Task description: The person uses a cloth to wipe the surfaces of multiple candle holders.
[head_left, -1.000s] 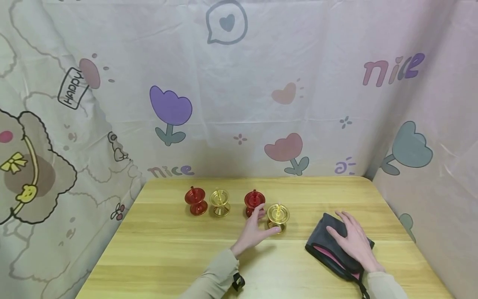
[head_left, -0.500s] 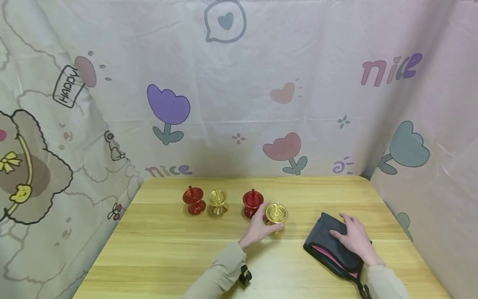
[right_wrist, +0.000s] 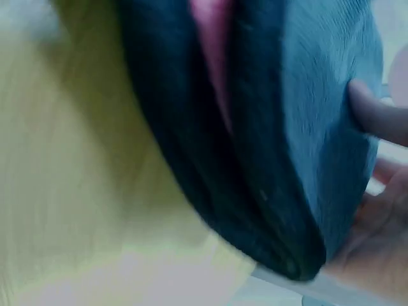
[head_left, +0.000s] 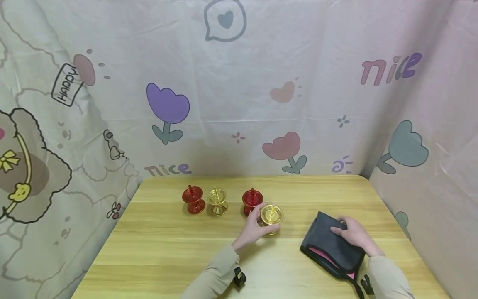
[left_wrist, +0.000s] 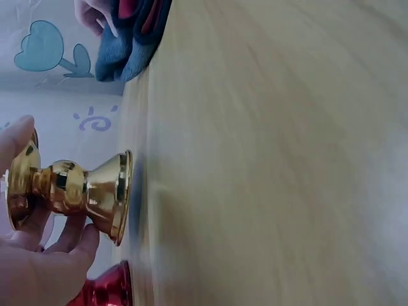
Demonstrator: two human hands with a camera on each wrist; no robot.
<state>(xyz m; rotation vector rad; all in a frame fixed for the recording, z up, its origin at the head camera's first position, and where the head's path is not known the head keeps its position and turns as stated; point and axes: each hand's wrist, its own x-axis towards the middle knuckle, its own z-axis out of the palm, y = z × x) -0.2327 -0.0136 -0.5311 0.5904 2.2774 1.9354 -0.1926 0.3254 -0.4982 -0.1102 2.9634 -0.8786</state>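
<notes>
Fingers of the left hand (head_left: pixel 251 230) clamp a gold stand (head_left: pixel 272 214) mid-frame; the right hand (head_left: pixel 357 236) grips a dark pouch (head_left: pixel 328 241), lower right. Work seems early: three centre-left stands (head_left: pixel 193 196) (head_left: pixel 218 196) (head_left: pixel 252 198) ungripped.

Upright gold stand (head_left: pixel 271 214) left of grey pouch (head_left: pixel 328 244)

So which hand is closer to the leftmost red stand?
Left. The left hand holds a gold stand, right of the leftmost red stand; the right hand grips the gray cloth, farther right.
</notes>
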